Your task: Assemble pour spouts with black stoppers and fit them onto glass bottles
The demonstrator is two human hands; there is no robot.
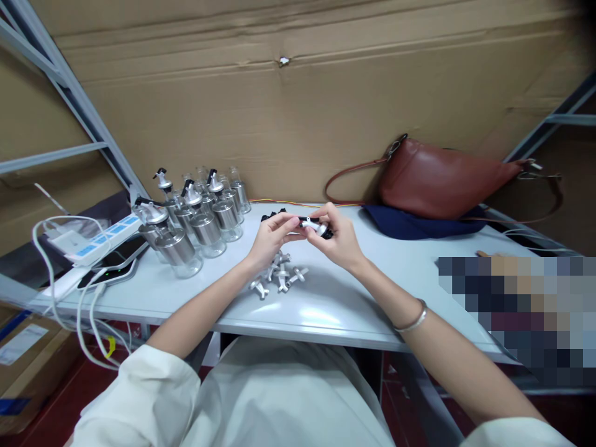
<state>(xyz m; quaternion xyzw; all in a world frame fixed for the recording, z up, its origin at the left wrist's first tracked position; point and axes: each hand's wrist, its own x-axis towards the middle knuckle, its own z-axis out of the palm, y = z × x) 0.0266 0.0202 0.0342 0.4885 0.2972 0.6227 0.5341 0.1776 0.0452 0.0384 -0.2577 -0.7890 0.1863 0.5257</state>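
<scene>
Both hands meet above the middle of the table, closed around one silver and black pourer top (316, 228). My left hand (274, 234) pinches its black end, while my right hand (339, 239) grips the silver body from the right. Below them lie several loose silver spout pieces (282, 274). Black parts (274, 216) sit behind my left fingers, partly hidden. To the left stand several glass bottles with steel sleeves (207, 231); some carry silver pourers with black caps (215, 181), and others at the back have bare necks.
A brown leather bag (433, 180) rests on a dark blue cloth (419, 223) at the back right. At the left are a power strip (105, 239), a phone-like black device (123, 251) and white cables (51, 273). Cardboard (288, 124) walls the back. The right edge is blurred out.
</scene>
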